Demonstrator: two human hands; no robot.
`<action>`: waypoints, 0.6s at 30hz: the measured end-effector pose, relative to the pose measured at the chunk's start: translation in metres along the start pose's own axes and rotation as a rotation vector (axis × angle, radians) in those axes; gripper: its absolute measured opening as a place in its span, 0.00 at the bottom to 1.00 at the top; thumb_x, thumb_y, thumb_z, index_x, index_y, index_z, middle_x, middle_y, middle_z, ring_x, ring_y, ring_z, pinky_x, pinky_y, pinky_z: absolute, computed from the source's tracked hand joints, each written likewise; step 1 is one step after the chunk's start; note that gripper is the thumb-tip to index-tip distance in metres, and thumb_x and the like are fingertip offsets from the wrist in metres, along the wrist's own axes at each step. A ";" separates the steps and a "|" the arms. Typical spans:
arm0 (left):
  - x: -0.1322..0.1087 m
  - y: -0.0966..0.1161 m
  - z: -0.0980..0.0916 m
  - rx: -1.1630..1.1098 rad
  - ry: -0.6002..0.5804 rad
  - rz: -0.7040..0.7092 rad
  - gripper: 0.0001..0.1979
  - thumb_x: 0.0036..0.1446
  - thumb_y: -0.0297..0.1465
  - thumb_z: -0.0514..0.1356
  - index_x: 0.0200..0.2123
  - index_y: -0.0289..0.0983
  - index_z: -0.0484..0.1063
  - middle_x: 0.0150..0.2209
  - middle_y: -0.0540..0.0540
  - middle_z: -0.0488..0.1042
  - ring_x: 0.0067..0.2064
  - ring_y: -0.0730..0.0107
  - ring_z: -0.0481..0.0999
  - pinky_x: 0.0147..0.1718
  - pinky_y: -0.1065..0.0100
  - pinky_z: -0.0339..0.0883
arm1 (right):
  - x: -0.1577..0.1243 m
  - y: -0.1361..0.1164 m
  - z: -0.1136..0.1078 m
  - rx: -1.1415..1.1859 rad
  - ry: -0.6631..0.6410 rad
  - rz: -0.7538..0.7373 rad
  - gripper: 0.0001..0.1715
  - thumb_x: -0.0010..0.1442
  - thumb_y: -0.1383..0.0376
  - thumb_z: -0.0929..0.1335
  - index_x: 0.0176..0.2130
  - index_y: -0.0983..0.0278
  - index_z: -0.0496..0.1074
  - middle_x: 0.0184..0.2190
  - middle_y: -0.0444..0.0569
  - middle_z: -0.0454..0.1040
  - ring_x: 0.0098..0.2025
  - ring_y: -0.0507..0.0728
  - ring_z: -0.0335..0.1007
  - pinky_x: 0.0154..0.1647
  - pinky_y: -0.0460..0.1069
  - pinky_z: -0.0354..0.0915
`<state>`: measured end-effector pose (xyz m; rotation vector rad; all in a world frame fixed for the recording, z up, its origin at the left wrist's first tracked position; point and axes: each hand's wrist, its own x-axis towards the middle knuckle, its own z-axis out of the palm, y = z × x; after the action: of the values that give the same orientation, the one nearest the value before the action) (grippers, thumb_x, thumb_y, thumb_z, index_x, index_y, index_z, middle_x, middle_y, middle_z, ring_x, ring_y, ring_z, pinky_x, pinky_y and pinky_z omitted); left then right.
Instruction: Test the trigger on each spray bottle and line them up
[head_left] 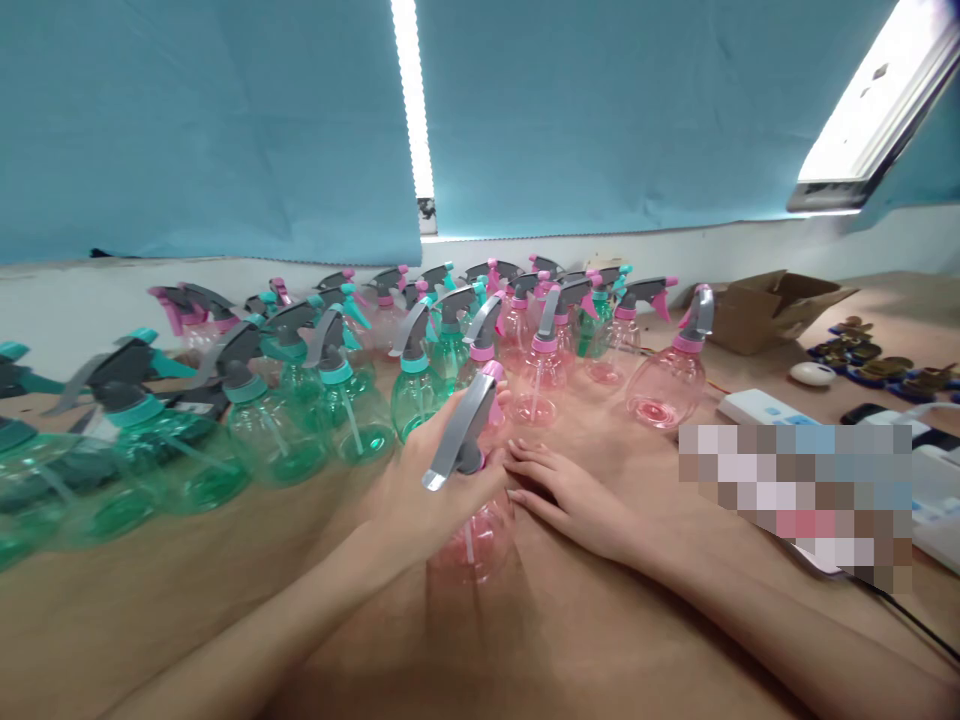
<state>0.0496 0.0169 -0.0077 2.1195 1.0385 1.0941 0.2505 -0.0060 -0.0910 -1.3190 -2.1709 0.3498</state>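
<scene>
Head view. The person's left hand (424, 455) is closed around the upper part of a rounded spray bottle of clear pink plastic (472, 550), just below its grey trigger head with a silvery lever (459, 430). The bottle is roughly upright, in the middle of the near work area, over a brown table (352, 640), in front of the other bottles.

The right hand (574, 495) lies low at the bottle's right side, palm down, fingers loosely extended toward it and a little spread; it grips nothing. Whether its fingertips touch the bottle cannot be made out with confidence.

To the left, a row of rounded clear green bottles with turquoise collars (277, 445) runs from the left edge toward the middle. Just beyond the hands stands a clear pink bottle with a pink collar (538, 385); a similar pink bottle (666, 385) stands to its right, leaning somewhat in this view. Further bottles, pink and green, crowd behind.

At right, an open brown cardboard box (772, 310) stands near a white rounded object (812, 374) and small gold-and-blue pieces (870, 362). Blue curtains (600, 120) hang at the back.
</scene>
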 end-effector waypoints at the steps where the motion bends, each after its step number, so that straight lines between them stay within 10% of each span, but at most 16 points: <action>1: 0.000 0.000 0.000 0.003 -0.001 0.005 0.07 0.54 0.30 0.61 0.38 0.42 0.68 0.24 0.55 0.64 0.23 0.74 0.60 0.21 0.72 0.56 | 0.000 0.000 0.000 -0.002 -0.003 0.000 0.23 0.67 0.58 0.63 0.58 0.63 0.69 0.61 0.57 0.66 0.65 0.64 0.58 0.66 0.65 0.54; 18: 0.002 -0.003 -0.002 -0.024 -0.052 0.002 0.09 0.52 0.26 0.59 0.36 0.42 0.64 0.25 0.55 0.63 0.25 0.73 0.61 0.22 0.71 0.57 | 0.001 -0.002 -0.003 -0.035 -0.051 0.017 0.25 0.68 0.58 0.62 0.59 0.66 0.68 0.62 0.58 0.65 0.66 0.64 0.57 0.67 0.64 0.53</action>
<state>0.0475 0.0198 -0.0078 2.1187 0.9951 1.0419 0.2501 -0.0066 -0.0875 -1.3618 -2.2186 0.3568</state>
